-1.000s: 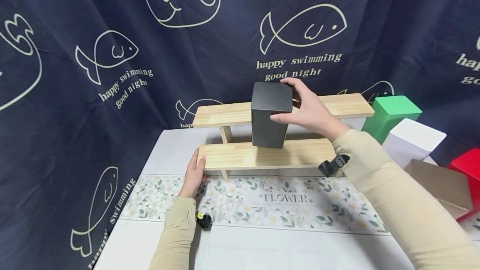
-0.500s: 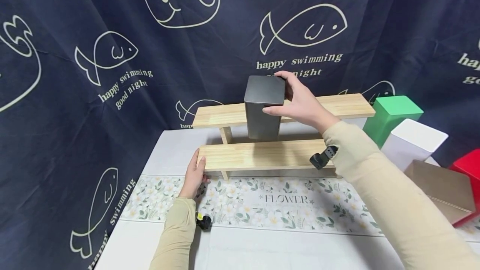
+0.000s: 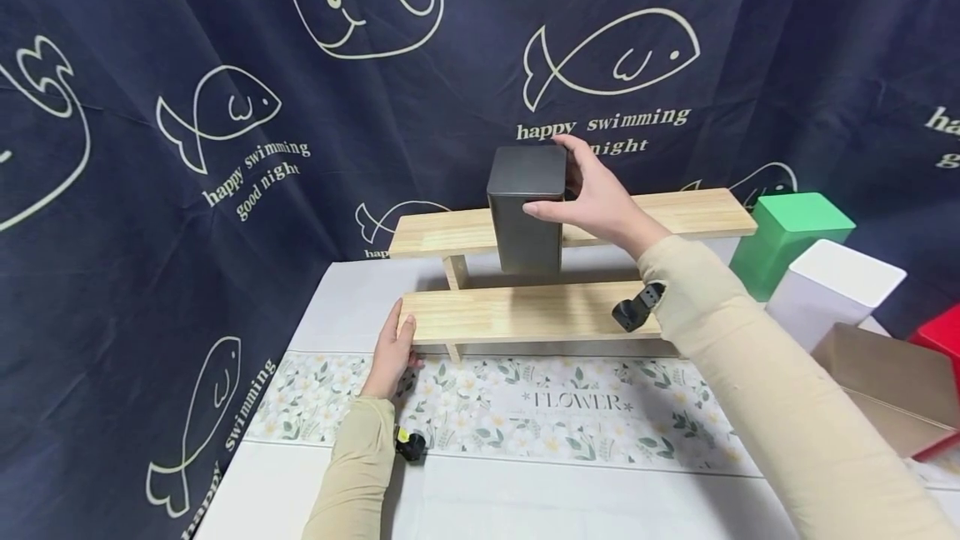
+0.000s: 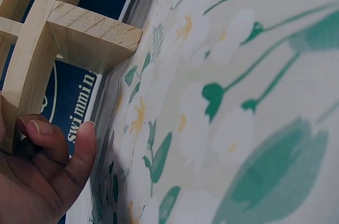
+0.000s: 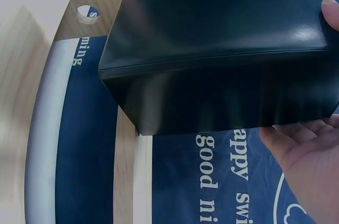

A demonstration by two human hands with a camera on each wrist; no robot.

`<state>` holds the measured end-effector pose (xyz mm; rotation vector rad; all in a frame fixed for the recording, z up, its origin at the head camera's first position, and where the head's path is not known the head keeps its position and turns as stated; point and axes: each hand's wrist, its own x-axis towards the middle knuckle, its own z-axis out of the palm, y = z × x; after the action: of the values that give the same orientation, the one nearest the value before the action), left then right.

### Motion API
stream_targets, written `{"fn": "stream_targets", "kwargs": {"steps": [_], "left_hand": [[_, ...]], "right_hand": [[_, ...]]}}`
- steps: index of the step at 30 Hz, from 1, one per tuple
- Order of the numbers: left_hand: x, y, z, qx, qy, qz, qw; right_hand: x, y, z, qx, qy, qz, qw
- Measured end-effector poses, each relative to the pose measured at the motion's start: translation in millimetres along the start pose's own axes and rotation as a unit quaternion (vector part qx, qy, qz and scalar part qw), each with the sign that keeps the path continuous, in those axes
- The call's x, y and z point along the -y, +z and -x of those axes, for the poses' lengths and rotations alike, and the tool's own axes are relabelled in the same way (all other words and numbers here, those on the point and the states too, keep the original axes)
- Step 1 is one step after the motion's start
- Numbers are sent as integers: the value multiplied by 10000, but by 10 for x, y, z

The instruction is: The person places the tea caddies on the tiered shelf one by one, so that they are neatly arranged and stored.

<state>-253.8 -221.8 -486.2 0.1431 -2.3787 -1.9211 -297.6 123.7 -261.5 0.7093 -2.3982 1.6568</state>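
Note:
My right hand point(image 3: 603, 198) grips a black rectangular box point(image 3: 527, 232) near its top, thumb on the front face and fingers round the right side. The box is upright in front of the two-tier wooden shelf's upper board point(image 3: 442, 230), its lower end above the lower board point(image 3: 480, 315). Seen in the right wrist view, the box point(image 5: 212, 65) overlaps a shelf board; whether they touch I cannot tell. At the lower board's left end, my left hand point(image 3: 392, 352) holds the wood. The left wrist view has its fingers point(image 4: 50, 144) curled at the board's edge.
On the right stand a green box point(image 3: 787, 248), a white box point(image 3: 832, 290), a brown box point(image 3: 892, 382) and a red box point(image 3: 941, 336). A flower-printed strip point(image 3: 480, 407) crosses the white table before the shelf. A dark blue curtain point(image 3: 465, 107) hangs behind.
The right hand has raised the black box from over the lower board and moved it slightly left, towards the upper board. The left hand keeps its hold on the shelf.

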Motion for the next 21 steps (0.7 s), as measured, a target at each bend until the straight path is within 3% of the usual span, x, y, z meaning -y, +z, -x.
{"fn": "stream_targets", "kwargs": {"steps": [8, 15, 21], "left_hand": [[4, 13, 4, 7, 46, 18, 10000], [-5, -2, 14, 33, 22, 0, 10000], [-8, -11, 8, 43, 12, -31, 10000]], "right_hand": [[-37, 10, 2, -28, 135, 1, 9999], [-115, 64, -13, 57, -101, -535, 9985], [-84, 97, 99, 196, 38, -498, 9986]]}}
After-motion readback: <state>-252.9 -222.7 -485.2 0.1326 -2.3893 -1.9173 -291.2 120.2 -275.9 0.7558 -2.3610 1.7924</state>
